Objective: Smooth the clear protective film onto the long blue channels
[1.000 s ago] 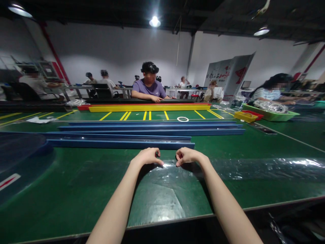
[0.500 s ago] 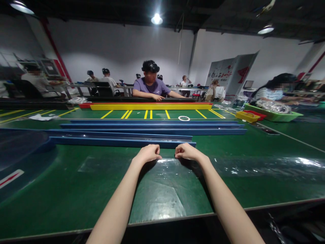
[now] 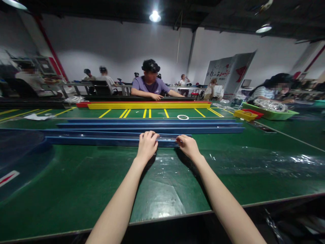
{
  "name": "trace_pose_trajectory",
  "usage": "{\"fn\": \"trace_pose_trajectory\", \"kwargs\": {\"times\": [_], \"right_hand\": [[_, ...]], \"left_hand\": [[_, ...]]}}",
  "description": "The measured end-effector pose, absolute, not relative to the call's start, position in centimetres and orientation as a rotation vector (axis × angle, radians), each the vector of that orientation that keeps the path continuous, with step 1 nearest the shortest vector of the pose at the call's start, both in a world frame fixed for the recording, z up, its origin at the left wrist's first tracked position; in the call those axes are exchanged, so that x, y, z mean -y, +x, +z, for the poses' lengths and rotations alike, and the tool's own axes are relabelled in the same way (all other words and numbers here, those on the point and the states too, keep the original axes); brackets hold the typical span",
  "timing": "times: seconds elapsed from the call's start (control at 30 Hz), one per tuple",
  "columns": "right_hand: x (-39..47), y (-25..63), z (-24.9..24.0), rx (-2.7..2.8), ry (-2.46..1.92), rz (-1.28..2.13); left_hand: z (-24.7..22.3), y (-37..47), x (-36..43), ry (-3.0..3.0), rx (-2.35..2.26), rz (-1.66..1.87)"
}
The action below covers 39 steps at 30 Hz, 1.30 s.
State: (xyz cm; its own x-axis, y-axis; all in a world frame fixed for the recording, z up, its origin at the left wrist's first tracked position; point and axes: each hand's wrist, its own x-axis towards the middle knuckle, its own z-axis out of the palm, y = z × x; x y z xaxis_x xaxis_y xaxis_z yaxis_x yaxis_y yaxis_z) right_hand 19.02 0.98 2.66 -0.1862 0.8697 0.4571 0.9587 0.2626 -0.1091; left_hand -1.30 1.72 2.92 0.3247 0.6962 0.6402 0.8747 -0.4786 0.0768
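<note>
Table [image 3: 83, 189] is filling the lower frame. Film [image 3: 236, 166] is lying centre to right, looking light, limp, slippery, best pinched by its edges. Stiff-looking nearest rail [image 3: 96, 141] is running centre-left; over its right end, left hand [image 3: 148, 144] and right hand [image 3: 188, 145] are curling, any grip unclear.

Green table [image 3: 101, 176]; blue channels [image 3: 101, 140]; yellow strip [image 3: 149, 106].

The left hand [image 3: 148, 145] and right hand [image 3: 188, 145] reach to the nearest blue channel [image 3: 96, 140] on the green table [image 3: 83, 200].
</note>
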Motion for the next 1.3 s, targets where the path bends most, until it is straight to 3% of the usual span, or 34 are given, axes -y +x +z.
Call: {"fn": "trace_pose_trajectory", "kwargs": {"times": [0.17, 0.43, 1.03, 1.3], "right_hand": [[-1.4, 18.9, 1.7, 1.984, -1.496, -0.306], [-2.1, 18.1, 0.6, 1.955, -1.237, -0.333], [-2.7, 18.1, -0.2, 2.042, -1.323, -0.423], [-3.1, 18.4, -0.9, 2.111, -1.393, -0.478]], "left_hand": [[2.3, -0.7, -1.6, -2.178, 1.304, -1.079], [1.0, 0.3, -1.6, -2.218, 1.218, -1.063], [-0.2, 0.4, -2.2, -2.302, 1.279, -0.826], [-1.1, 0.2, -2.7, -2.31, 1.537, -0.677]]}}
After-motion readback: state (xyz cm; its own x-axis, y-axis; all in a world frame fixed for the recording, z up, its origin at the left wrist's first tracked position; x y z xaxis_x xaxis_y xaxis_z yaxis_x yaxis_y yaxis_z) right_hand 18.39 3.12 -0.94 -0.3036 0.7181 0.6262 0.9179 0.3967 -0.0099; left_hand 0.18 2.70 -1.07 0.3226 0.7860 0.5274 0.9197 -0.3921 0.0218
